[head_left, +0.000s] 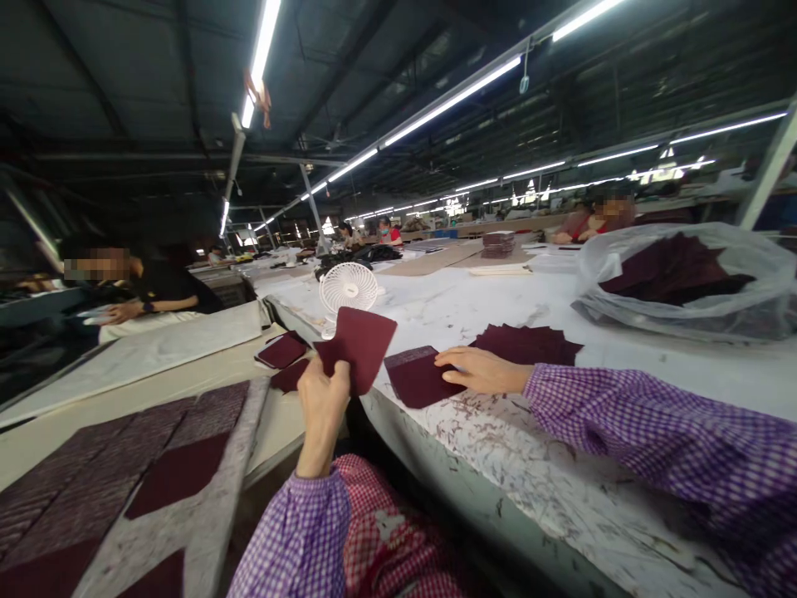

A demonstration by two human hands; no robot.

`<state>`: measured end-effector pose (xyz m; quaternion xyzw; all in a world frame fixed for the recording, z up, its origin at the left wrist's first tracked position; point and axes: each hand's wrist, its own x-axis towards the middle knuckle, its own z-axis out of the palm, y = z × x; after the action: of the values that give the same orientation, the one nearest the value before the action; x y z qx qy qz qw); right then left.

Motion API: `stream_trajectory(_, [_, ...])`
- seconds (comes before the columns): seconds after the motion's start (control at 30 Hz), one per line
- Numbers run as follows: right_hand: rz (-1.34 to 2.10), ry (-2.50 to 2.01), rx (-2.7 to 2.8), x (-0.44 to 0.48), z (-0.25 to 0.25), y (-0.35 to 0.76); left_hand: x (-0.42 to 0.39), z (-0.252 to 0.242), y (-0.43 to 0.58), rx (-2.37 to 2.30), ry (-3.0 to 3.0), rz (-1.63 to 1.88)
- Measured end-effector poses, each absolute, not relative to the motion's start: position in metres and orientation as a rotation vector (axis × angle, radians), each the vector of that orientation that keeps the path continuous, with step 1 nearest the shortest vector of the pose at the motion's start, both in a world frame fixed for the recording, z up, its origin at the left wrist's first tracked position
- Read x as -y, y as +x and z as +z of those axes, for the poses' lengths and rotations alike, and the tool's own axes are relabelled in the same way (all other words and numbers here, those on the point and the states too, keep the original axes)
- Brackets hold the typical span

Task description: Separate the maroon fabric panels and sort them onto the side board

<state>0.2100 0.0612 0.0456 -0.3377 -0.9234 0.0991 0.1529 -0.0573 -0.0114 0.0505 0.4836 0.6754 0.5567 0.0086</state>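
No readable lettering (hub mark (352,291) on white fan (337,282) too small).

rows of bright white tube lights (452,101) recede under a dark ceiling with metal beams (137,50). glaring white windows (531,193) show far back. a long white, dark-smudged desk (429,307) runs into the distance; a cream-topped desk (118,397) stands at left, a pale grey post (770,170) at right.
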Motion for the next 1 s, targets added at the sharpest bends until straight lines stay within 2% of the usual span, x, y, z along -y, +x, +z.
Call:
stream_trajectory(0.1, [0.663, -1.074, 2.440, -0.044, 0.069, 0.219, 0.022, 0.062, -0.034, -2.322, 1.790, 1.430])
stream_trajectory(0.27, [1.300, -0.969, 2.248, -0.015, 0.091, 0.231, 0.032, 0.074, -0.014, -2.615, 1.932, 1.346])
stream_trajectory(0.4, [1.963, -0.929, 2.085, -0.004, 0.086, 0.232, 0.049, 0.064, 0.013, -2.454, 2.388, 1.228])
stream_trajectory(0.47, [2.169, -0.966, 1.994, -0.002, 0.082, 0.232, 0.053, 0.059, 0.023, -2.353, 2.516, 1.145])
stream_trajectory(0.57, [2.118, -0.945, 1.935, 0.002, 0.080, 0.233, 0.049, 0.060, 0.024, -2.459, 2.421, 1.082])
stream_trajectory(0.63, [2.058, -0.779, 1.935, 0.007, 0.081, 0.231, 0.043, 0.065, 0.020, -2.556, 2.340, 1.060])
stream_trajectory(0.73, [2.189, -0.549, 1.940, 0.017, 0.085, 0.223, 0.040, 0.068, 0.018, -2.529, 2.378, 1.076])
stream_trajectory(0.87, [2.223, -0.606, 1.754, 0.021, 0.085, 0.212, 0.055, 0.059, 0.034, -2.122, 2.685, 1.145])
stream_trajectory(1.0, [1.909, -0.816, 1.715, 0.010, 0.076, 0.217, 0.080, 0.045, 0.052, -1.488, 3.011, 0.972])
